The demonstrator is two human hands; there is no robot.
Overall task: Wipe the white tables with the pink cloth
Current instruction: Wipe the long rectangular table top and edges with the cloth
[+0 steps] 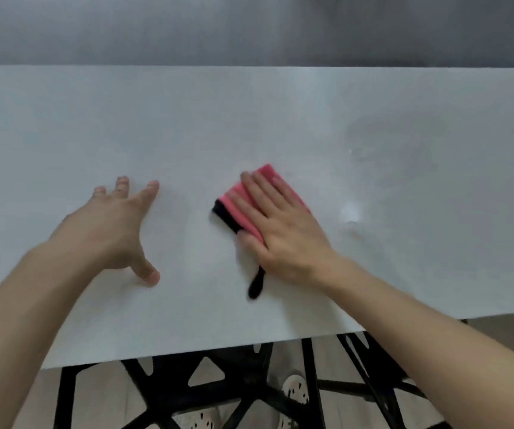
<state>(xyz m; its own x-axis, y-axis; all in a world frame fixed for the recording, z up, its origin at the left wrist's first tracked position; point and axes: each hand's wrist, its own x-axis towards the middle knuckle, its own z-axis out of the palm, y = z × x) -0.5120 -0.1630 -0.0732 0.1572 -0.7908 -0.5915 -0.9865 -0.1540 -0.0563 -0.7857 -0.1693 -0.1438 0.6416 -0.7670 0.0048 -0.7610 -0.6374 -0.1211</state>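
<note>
Black angular frame struts (237, 388) cross beneath the near edge of a white table (187, 125), with pale perforated footwear (295, 387) visible on a beige floor between them. On the smooth, matte tabletop, a person's left hand (116, 224) rests palm-down, its fingers spread apart and its thumb splayed toward the near edge, touching nothing but the surface. Well to its right, the right hand (280, 230) lies flat on a folded pink cloth (243, 205), fingers extended and close together, pressing it down rather than clamping it. The cloth is ribbed, with a black trim along its left side and a black loop (256, 284) trailing toward the near edge. Farther back, the table ends in a straight edge against a blurred grey floor (249, 26).
</note>
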